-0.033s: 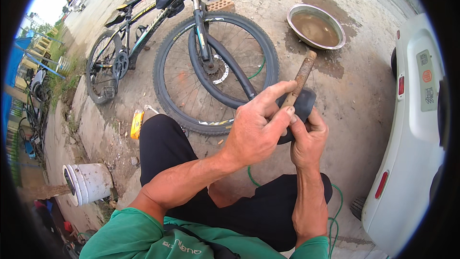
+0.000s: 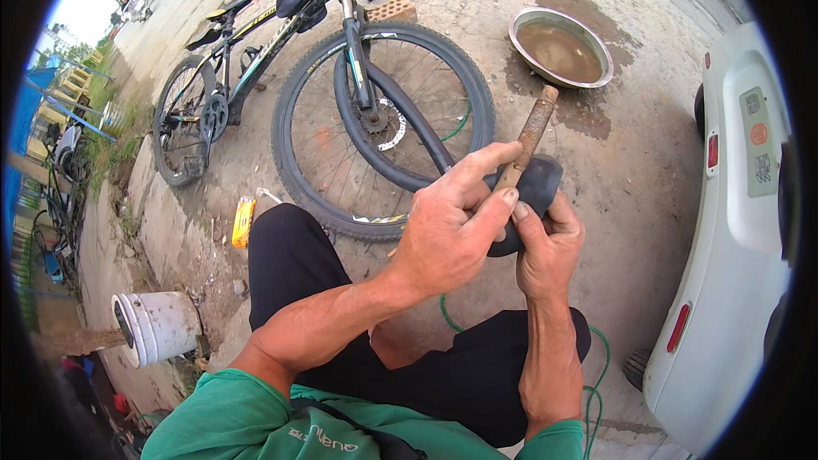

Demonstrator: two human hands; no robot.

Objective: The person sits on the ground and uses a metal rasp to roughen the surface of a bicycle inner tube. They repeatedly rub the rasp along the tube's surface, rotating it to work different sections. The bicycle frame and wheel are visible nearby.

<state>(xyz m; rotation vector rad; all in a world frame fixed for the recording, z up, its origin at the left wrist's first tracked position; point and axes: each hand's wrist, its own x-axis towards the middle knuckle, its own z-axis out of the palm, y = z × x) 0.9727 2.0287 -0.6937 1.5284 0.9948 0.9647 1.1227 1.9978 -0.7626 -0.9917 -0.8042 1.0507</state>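
My left hand [image 2: 447, 230] is closed round a wooden stick [image 2: 535, 126]. Its upper part is wrapped in a rough, ridged, brownish layer, and the tip points up and away. A black bicycle inner tube [image 2: 538, 186] is pinched in my right hand [image 2: 550, 247], with a flattened stretch of it bent over the fingers. The stick lies against or just over that stretch; exact contact is hidden by my fingers. From my hands the tube loops away across the front wheel [image 2: 281, 140] of a bicycle lying on its side or leaning low.
A metal basin [image 2: 514, 32] of murky water stands on wet concrete ahead. At the right is a white vehicle [image 2: 682, 273]. A perforated brick [image 2: 394, 8] sits by the handlebar, a yellow box [image 2: 244, 221] near my left knee. Left lies a white bucket [image 2: 166, 324]; a green hose [image 2: 601, 358] runs behind my right arm.
My left hand and the stick have shifted very slightly to the left. My right hand and the tube look almost unchanged.
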